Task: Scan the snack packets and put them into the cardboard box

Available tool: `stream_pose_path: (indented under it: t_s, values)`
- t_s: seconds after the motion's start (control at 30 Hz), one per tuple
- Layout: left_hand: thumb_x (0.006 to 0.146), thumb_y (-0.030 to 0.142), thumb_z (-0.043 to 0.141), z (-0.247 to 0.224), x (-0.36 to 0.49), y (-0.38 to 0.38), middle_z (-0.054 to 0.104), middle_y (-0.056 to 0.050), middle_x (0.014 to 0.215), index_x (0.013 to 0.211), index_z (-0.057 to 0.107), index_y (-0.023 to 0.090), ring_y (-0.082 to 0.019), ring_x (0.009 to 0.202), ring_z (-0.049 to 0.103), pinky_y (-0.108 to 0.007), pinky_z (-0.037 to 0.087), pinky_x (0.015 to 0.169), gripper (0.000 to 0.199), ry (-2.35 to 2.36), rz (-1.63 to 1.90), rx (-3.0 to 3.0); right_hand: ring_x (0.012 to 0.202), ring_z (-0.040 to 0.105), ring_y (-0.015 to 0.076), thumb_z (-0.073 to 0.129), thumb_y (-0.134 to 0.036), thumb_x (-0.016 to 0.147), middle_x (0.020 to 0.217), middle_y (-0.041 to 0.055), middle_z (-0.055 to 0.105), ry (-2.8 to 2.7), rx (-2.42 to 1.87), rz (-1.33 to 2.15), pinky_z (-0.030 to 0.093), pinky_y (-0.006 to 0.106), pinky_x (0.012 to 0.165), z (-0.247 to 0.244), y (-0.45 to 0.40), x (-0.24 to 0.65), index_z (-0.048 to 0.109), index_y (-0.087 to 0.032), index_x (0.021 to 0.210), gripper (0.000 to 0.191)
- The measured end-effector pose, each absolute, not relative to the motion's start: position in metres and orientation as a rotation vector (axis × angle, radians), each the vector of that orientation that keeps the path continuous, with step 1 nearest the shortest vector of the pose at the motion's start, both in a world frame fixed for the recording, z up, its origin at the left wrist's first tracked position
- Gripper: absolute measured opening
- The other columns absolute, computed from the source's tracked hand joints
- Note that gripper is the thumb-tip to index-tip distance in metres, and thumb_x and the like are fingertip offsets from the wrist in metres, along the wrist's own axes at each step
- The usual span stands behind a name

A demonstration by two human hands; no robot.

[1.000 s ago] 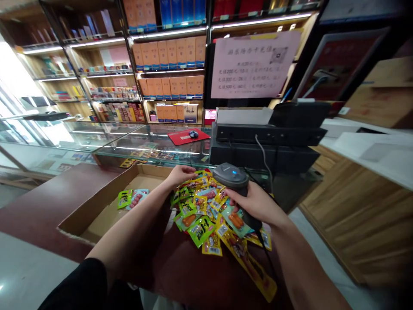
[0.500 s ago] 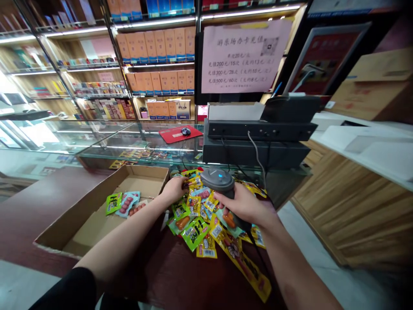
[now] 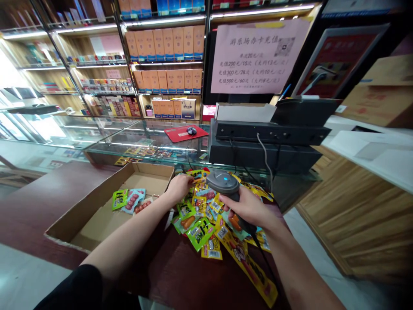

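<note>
Wrapped round the handle of a grey barcode scanner (image 3: 223, 181) is my right hand (image 3: 247, 206); a blue light glows on the scanner's top. My left hand (image 3: 180, 188) pinches a small yellow snack packet (image 3: 197, 180) at the far left of the pile, its fingertips partly hidden. Under and around the scanner lies a heap of snack packets, among them a green packet (image 3: 200, 234), a small yellow packet (image 3: 212, 249) and a long yellow packet (image 3: 247, 262). Left of my left forearm, an open cardboard box (image 3: 93, 224) holds a green packet (image 3: 120, 199) and pale blue packets (image 3: 133, 200).
Behind the pile runs a glass counter (image 3: 145, 129) with a red mouse pad (image 3: 179, 134) and a mouse (image 3: 191, 131). A black cash drawer (image 3: 258, 155) with cables stands at back right. The scanner's cord hangs across the dark red table (image 3: 155, 275).
The view has shifted slightly, so everything sits a little further right. My left hand has moved slightly at the packets; my right hand keeps the scanner over the pile.
</note>
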State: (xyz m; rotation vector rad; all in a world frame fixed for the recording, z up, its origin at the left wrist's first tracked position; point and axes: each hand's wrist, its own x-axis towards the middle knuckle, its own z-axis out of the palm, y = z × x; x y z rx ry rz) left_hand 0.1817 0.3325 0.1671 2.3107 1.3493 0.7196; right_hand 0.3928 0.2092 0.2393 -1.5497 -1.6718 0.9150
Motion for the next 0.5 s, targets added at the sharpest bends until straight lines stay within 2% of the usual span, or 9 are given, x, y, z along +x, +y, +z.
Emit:
stream_pose_path:
  t_s: [0.1, 0.23, 0.33, 0.5]
  values:
    - [0.075, 0.027, 0.062, 0.172, 0.18, 0.334, 0.072, -0.009, 0.094, 0.099, 0.071, 0.021, -0.024, 0.088, 0.064, -0.03, 0.045, 0.08, 0.026, 1.288, 0.983, 2.041, 0.048, 0.061, 0.0164, 0.063, -0.033, 0.076, 0.063, 0.0022, 0.066, -1.667, -1.565, 0.908, 0.05, 0.028, 0.045, 0.239, 0.209, 0.392, 0.063, -0.019, 0.088, 0.018]
    - [0.07, 0.033, 0.068, 0.178, 0.179, 0.336, 0.073, -0.007, 0.093, 0.099, 0.071, 0.017, -0.022, 0.087, 0.066, -0.029, 0.05, 0.078, 0.033, 1.183, 1.132, 1.719, 0.049, 0.062, 0.0164, 0.06, -0.035, 0.078, 0.066, 0.0024, 0.066, -1.708, -1.529, 0.907, 0.051, 0.027, 0.046, 0.24, 0.206, 0.389, 0.063, -0.019, 0.09, 0.02]
    - [0.068, 0.038, 0.07, 0.183, 0.181, 0.334, 0.072, -0.007, 0.096, 0.102, 0.07, 0.016, -0.022, 0.089, 0.067, -0.03, 0.051, 0.077, 0.04, 1.078, 1.158, 1.584, 0.049, 0.061, 0.0154, 0.059, -0.036, 0.079, 0.064, 0.0022, 0.066, -1.717, -1.495, 0.91, 0.05, 0.027, 0.047, 0.239, 0.202, 0.385, 0.063, -0.018, 0.09, 0.021]
    - [0.065, 0.039, 0.074, 0.186, 0.188, 0.323, 0.072, -0.008, 0.097, 0.102, 0.069, 0.015, -0.021, 0.083, 0.067, -0.027, 0.052, 0.066, 0.045, 0.961, 1.019, 1.45, 0.049, 0.06, 0.0148, 0.056, -0.036, 0.081, 0.062, 0.002, 0.063, -1.705, -1.452, 0.94, 0.048, 0.025, 0.045, 0.241, 0.196, 0.381, 0.062, -0.017, 0.088, 0.021]
